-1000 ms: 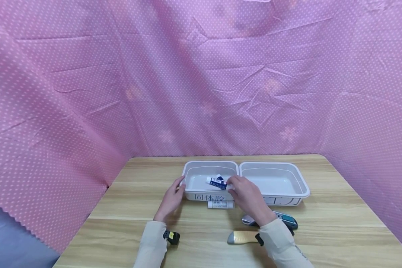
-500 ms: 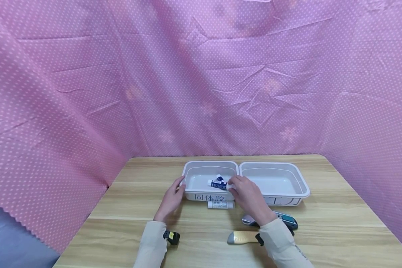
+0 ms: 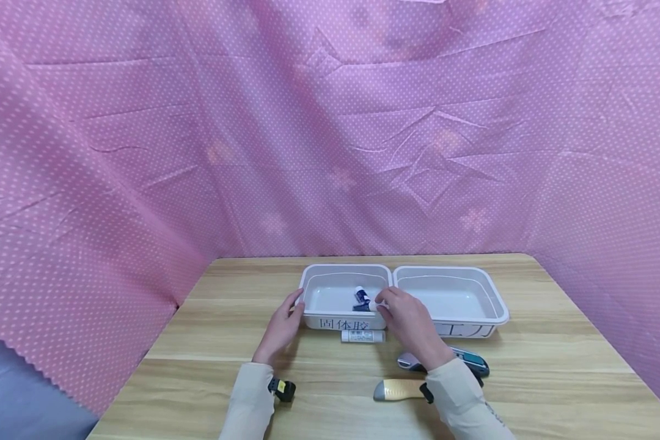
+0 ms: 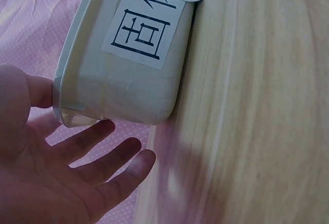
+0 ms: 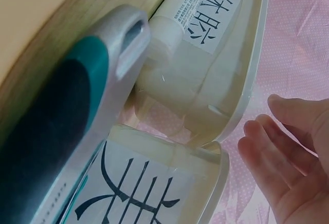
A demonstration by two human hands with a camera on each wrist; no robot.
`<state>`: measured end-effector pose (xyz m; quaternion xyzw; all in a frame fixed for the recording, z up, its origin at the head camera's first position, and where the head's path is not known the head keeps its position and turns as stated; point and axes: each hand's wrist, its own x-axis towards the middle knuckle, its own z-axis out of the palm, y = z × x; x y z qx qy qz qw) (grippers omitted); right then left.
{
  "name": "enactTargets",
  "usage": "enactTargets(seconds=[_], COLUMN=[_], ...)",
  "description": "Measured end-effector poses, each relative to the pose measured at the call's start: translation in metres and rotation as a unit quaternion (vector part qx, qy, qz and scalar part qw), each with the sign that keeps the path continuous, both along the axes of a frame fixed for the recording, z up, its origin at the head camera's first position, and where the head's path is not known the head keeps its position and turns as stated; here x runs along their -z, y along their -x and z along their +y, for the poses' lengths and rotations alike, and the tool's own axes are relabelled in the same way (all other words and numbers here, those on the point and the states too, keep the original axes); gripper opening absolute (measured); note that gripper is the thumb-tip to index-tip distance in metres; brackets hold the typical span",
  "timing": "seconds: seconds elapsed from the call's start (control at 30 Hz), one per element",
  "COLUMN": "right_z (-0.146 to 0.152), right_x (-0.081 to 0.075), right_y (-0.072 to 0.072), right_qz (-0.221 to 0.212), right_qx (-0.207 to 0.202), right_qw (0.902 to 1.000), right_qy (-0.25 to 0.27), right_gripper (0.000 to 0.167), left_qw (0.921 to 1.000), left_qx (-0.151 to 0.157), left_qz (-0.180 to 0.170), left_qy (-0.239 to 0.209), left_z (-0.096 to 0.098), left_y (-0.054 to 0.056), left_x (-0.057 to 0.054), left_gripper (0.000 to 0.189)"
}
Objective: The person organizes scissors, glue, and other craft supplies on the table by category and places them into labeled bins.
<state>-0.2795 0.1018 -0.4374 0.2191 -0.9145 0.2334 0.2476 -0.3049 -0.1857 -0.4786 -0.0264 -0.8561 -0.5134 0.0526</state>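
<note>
Left hand (image 3: 280, 327): at the left end of the left bin (image 3: 343, 277), thumb touching the rim, the other fingers spread apart beside and below it.
Right hand (image 3: 409, 318): above the right front corner of the left bin; thumb and fingers bent loosely with a visible gap between them. Whether a fingertip touches a stick cannot be told.
Rear stick (image 3: 360, 294): blue with a white end, lying in the left bin towards its right side.
Front stick (image 3: 361, 308): dark blue, also in the left bin, near the front wall and close to the right hand's fingertips; partly hidden.
White stick (image 3: 362, 336): on the worktop (image 3: 198, 354), lying lengthwise close along the front of the left bin, printed side showing.
Left label (image 4: 141, 31): white paper with black characters, on the front of the left bin.
Right bin (image 3: 440, 277): side by side with the left bin, rims close together.
Right label (image 5: 136, 188): black characters on white, front of the right bin.
Teal cutter (image 3: 471, 359): before the right bin, partly hidden by the right wrist.
Yellow cutter (image 3: 400, 389): nearer the person, one end hidden by the right arm.
Cloth (image 3: 330, 153): pink, dotted, behind the worktop.
</note>
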Motion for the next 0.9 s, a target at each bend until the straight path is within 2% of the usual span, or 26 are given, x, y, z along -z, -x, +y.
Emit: enactTargets(seconds=[0.3,0.53,0.9], right_z=[-0.0001,-0.0004,-0.0008], right_x=[-0.0003,0.0012,-0.0060], right_y=[0.0001,0.0005,-0.0053], right_qz=[-0.007,0.008,0.025], right_qx=[-0.002,-0.003,-0.032], right_qw=[1.0000,0.9999,0.9982], right_qy=[-0.002,-0.013,-0.044], right_gripper=[0.015,0.016,0.020], left_qw=[1.0000,0.9999,1.0000], left_qx=[0.000,0.003,0.004], left_qz=[0.002,0.007,0.000], left_qy=[0.005,0.007,0.006], left_z=[-0.0009,-0.0013,-0.0023], left_y=[0.0000,0.0020,0.0014], left_x=[0.0007,0.0032,0.0021], left_gripper=[0.049,0.049,0.050])
